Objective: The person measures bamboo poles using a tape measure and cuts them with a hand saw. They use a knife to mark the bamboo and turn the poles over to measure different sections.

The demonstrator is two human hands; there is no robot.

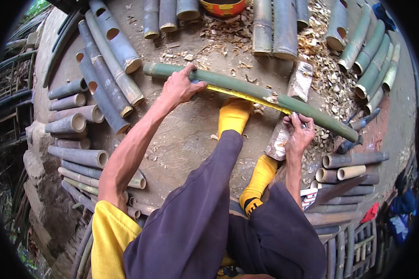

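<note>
My left hand [181, 84] grips the pole [237, 85], right hand [300, 135] pinches the tape [246, 96]; floor [172, 144] spreads nearer me, tubes [122, 50] crowd both ends.

It was a bamboo workshop w/ an earth floor [172, 158]: cut tubes [78, 155] lay in rows, 1 at L w/ 2 round holes [92, 87]; wood shavings [329, 83] littered the R side, & a yellow measuring tape [219, 89] ran along a green bamboo pole [228, 83].

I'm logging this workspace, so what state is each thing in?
Pole, green, held aslant
Tape, extended along the pole
Left hand, closed on the pole
Right hand, pinching the tape's end
Upper-left tubes, some holed
Shavings, loose, scattered
Socks, worn
</note>
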